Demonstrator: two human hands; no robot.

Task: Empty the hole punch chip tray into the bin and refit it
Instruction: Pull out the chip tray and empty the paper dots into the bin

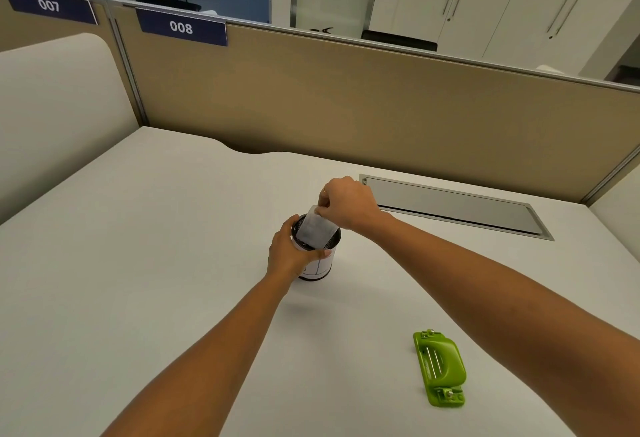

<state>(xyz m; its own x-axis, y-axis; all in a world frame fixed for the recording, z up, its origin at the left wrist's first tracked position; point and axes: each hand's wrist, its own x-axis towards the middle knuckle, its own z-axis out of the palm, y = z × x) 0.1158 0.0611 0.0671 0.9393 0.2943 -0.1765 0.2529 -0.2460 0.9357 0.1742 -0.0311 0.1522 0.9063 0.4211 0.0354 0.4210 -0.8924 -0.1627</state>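
A small round bin [322, 268] with a dark mesh rim and a white label stands on the desk. My left hand [289, 253] is wrapped around its left side. My right hand [346, 204] pinches the top of a translucent grey chip tray [317, 228], which is tilted with its lower end inside the bin's mouth. The green hole punch [440, 367] lies on the desk at the near right, apart from both hands, without its tray.
The white desk [173, 228] runs under everything. A recessed metal cable flap [457, 208] sits behind the bin to the right. A tan partition [346, 100] with labels 007 and 008 closes the far edge.
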